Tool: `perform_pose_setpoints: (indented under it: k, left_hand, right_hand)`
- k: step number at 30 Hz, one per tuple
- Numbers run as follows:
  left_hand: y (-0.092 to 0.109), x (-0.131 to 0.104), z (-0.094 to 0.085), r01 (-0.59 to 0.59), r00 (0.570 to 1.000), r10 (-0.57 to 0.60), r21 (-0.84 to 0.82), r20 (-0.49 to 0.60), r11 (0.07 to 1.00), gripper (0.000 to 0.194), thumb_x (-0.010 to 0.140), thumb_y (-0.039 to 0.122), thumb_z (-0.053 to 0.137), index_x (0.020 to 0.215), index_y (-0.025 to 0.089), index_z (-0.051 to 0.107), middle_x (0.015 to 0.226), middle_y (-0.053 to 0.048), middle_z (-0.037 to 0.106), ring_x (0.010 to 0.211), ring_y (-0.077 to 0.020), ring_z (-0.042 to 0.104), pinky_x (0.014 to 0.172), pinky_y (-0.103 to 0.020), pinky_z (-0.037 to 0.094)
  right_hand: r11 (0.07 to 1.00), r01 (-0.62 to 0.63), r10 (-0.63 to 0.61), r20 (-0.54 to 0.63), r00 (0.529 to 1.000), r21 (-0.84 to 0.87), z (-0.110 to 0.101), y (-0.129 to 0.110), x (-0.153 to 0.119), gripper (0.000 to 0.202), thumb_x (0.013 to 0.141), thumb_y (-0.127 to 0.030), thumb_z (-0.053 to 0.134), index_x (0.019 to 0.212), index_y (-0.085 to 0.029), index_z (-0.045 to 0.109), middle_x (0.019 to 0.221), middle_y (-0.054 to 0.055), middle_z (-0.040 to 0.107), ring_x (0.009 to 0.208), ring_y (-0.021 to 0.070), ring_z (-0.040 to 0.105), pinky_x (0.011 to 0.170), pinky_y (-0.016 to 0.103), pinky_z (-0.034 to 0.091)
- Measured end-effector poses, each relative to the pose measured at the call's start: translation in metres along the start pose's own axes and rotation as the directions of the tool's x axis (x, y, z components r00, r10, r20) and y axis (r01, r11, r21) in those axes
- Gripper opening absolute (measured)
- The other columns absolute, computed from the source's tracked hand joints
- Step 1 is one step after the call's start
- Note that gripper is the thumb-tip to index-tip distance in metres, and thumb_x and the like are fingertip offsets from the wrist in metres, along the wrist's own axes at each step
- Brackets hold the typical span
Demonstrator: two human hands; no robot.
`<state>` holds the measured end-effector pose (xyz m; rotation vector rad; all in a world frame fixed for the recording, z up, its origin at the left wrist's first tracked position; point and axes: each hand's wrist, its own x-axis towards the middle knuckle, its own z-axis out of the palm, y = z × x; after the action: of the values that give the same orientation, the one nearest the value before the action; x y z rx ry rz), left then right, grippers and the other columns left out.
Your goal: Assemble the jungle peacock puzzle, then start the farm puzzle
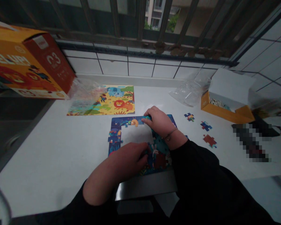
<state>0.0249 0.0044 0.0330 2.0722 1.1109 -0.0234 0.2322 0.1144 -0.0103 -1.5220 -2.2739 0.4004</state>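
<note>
A partly assembled jigsaw puzzle [160, 157] with dark blue edges lies in front of me, its white middle bare at the upper left. My right hand [159, 122] is at the puzzle's top edge, thumb and fingers closed around a small blue puzzle piece [148, 117]. My left hand [131, 157] reaches over the lower part, its fingers bent and resting on joined pieces, thumb apart from them. Beneath that hand part of the picture is hidden. To the right lie three loose pieces: a multicoloured piece [189, 117], a blue piece [206, 126] and a reddish-brown piece [210, 141].
Behind the puzzle lies a yellow picture sheet [118, 104] with animals, partly under clear plastic. A large orange box [53, 65] stands at left. At right are a crumpled plastic bag [188, 92] and an open small box [227, 109] holding pieces. A barred window is behind.
</note>
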Motion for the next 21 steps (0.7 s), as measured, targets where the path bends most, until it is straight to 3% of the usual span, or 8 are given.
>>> perform_pose_setpoints:
  k: [5,10,16,21]
  left_hand:
    - [-0.002,0.000,0.000,-0.018,1.000,0.018,0.004,-0.004,1.000,0.014,0.103,0.029,0.054,0.102,0.023,0.066,0.101,-0.008,0.080,0.088,-0.0251,0.072,0.076,-0.037,0.047]
    - [-0.001,0.000,-0.001,-0.011,1.000,0.011,-0.013,-0.002,1.000,0.015,0.102,0.030,0.053,0.100,0.024,0.065,0.100,-0.008,0.079,0.087,-0.0255,0.072,0.076,-0.037,0.046]
    - [-0.002,-0.001,0.000,-0.018,1.000,0.018,-0.018,0.006,1.000,0.016,0.102,0.029,0.053,0.105,0.024,0.068,0.102,-0.008,0.080,0.089,-0.0254,0.073,0.077,-0.036,0.047]
    - [-0.009,-0.004,-0.005,-0.053,0.998,0.050,-0.117,-0.026,0.992,0.023,0.104,0.031,0.056,0.116,0.024,0.074,0.112,-0.007,0.083,0.098,-0.0264,0.076,0.086,-0.038,0.052]
  right_hand:
    - [0.998,0.063,-0.063,0.027,0.998,0.000,-0.006,0.006,0.000,0.010,0.107,-0.028,0.075,0.112,-0.020,0.076,0.118,0.011,0.072,0.115,0.0269,0.066,0.104,0.040,0.051]
    - [0.994,0.092,-0.090,-0.041,0.995,0.058,-0.019,0.011,-0.006,0.019,0.106,-0.018,0.070,0.122,-0.020,0.080,0.124,0.012,0.075,0.122,0.0267,0.068,0.111,0.040,0.050]
    - [0.996,0.085,-0.087,0.097,0.991,0.026,-0.019,0.004,-0.009,0.017,0.105,-0.019,0.073,0.115,-0.023,0.086,0.119,0.011,0.072,0.112,0.0248,0.070,0.105,0.037,0.053]
    - [0.993,0.100,-0.098,-0.029,0.995,0.060,-0.030,0.001,-0.011,0.021,0.105,-0.018,0.070,0.119,-0.020,0.084,0.119,0.011,0.077,0.116,0.0258,0.070,0.107,0.039,0.053]
